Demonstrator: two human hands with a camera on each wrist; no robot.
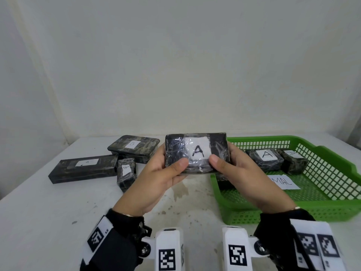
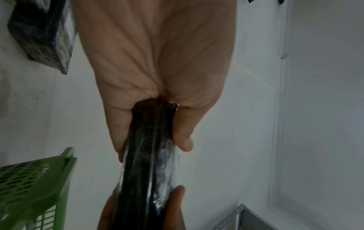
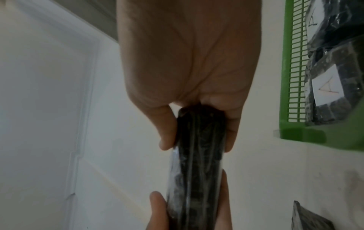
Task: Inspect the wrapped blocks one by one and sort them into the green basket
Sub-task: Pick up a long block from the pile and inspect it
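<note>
A black plastic-wrapped block (image 1: 196, 152) with a white "A" label is held up facing me above the table. My left hand (image 1: 166, 169) grips its left end, thumb on the front. My right hand (image 1: 228, 165) grips its right end the same way. Both wrist views show the block edge-on (image 2: 151, 155) (image 3: 199, 155), pinched between thumb and fingers. The green basket (image 1: 332, 208) sits to the right and holds two wrapped blocks labelled "A" (image 1: 266, 158) (image 1: 293, 160). A further dark block (image 1: 224, 181) lies at the basket's near left, partly hidden.
On the white table (image 1: 48, 212) to the left lie a long flat block (image 1: 84, 168), a wide block labelled "B" (image 1: 133, 148) and a small wrapped block (image 1: 126, 171). A paper label (image 1: 284, 181) lies in the basket. A wall stands behind.
</note>
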